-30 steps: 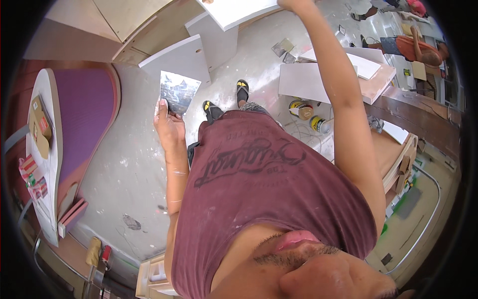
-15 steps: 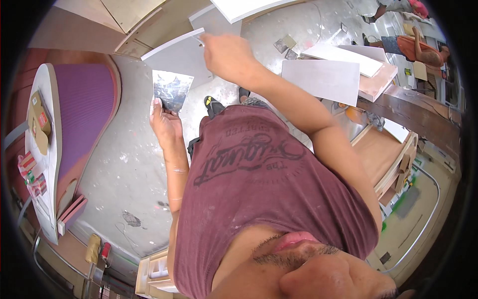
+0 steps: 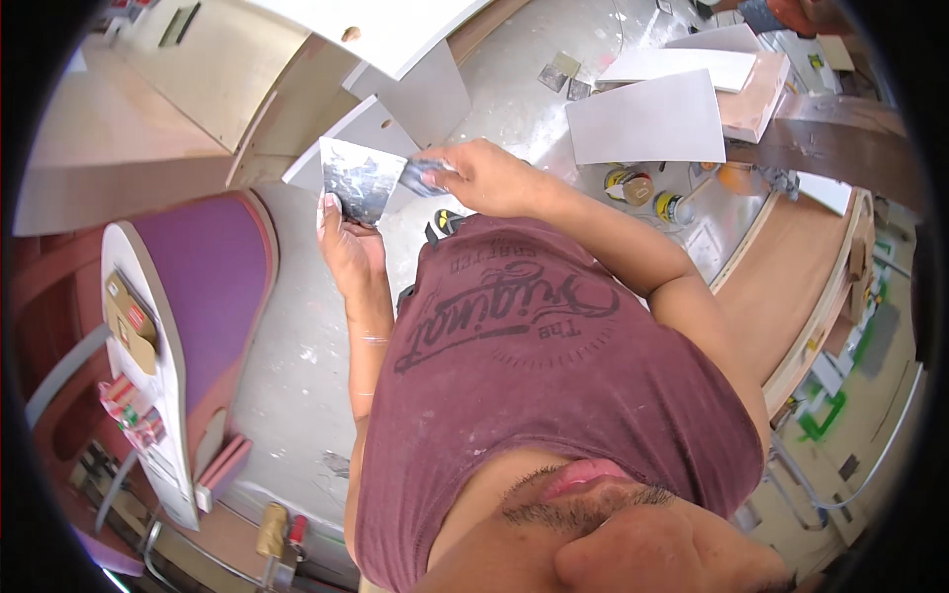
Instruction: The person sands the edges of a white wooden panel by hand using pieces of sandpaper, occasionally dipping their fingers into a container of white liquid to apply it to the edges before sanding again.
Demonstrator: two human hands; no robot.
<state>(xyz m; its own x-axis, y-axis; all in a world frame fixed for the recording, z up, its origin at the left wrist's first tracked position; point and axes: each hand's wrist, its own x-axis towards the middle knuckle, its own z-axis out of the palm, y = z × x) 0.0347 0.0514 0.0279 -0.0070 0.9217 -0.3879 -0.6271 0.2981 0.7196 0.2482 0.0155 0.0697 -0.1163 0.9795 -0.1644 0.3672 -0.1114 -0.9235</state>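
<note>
Grey smears coat one thin, pale plate (image 3: pixel 364 178), which the left hand (image 3: pixel 353 249) grips at its lower edge, the thumb pressed on the smeared face and the other fingers mostly hidden behind. Just right of that plate, the right hand (image 3: pixel 484 178) has its fingers closed on one dark, flat tool (image 3: pixel 423 174); blur hides its exact shape, and I cannot tell whether it touches the plate's edge. For a clean stroke, I judge, the left fingers should stay low on the plate and brace it steadily, with the thumb clear of the blade's path; the right fingers should hold the tool at a shallow angle and draw it evenly, with light pressure.

Counting from left to right: one cardboard box (image 3: pixel 129 308) and one curved purple panel (image 3: pixel 213 306) lie well left of the left fingers. Beyond the left fingertips and the plate stand two grey panels (image 3: pixel 425 99), with one large white board (image 3: pixel 405 25) above them, farther from the fingers. One sandal (image 3: pixel 448 221) shows just below the right fingers. Farther out, beyond the right fingers, three small squares (image 3: pixel 566 64) lie on the floor. To the right of the right hand are two yellow-banded cans (image 3: pixel 674 208), and past them one leaning pale grey sheet (image 3: pixel 647 119).
</note>
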